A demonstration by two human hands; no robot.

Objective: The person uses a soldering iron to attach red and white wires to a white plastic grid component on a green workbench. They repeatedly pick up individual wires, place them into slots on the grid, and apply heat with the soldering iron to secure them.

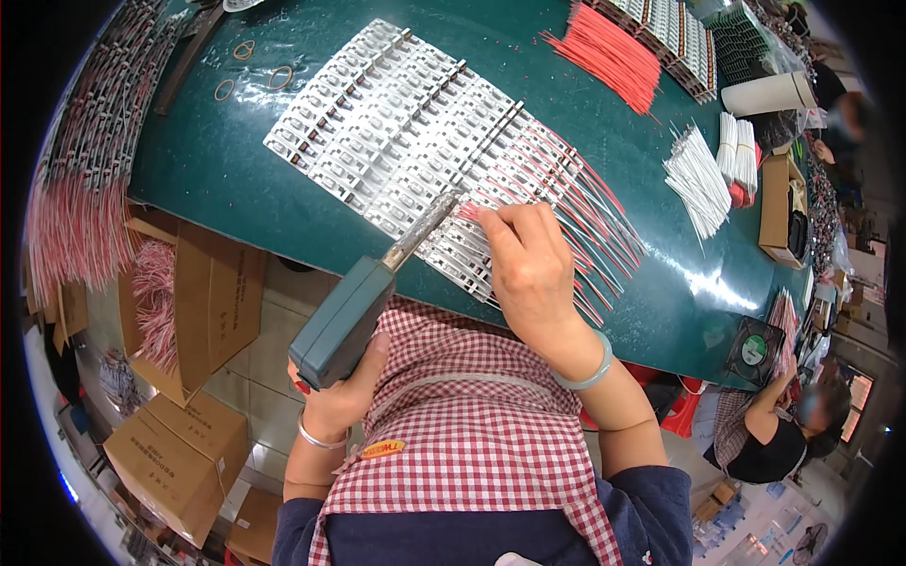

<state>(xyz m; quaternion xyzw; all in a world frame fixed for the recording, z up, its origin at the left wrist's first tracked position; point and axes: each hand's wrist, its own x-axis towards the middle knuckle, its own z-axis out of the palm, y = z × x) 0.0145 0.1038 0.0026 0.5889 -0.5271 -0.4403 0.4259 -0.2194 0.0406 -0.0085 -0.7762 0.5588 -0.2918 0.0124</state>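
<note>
My left hand [338,396] grips the teal handle of a soldering iron [351,316], whose metal tip reaches the near edge of a sheet of small white circuit strips [396,123] laid in rows on the green table [208,160]. My right hand [530,269] rests on the same near edge of the strips, fingers pinched on a thin red-and-white wire [472,211] beside the iron's tip. Several red and white wires [590,231] fan out from the strips to the right of that hand.
A bundle of red wires [609,52] and bundles of white wires [700,179] lie on the table's right side. Rubber bands [253,71] lie at far left. Cardboard boxes [179,453] stand on the floor at left. Another person [774,429] sits at lower right.
</note>
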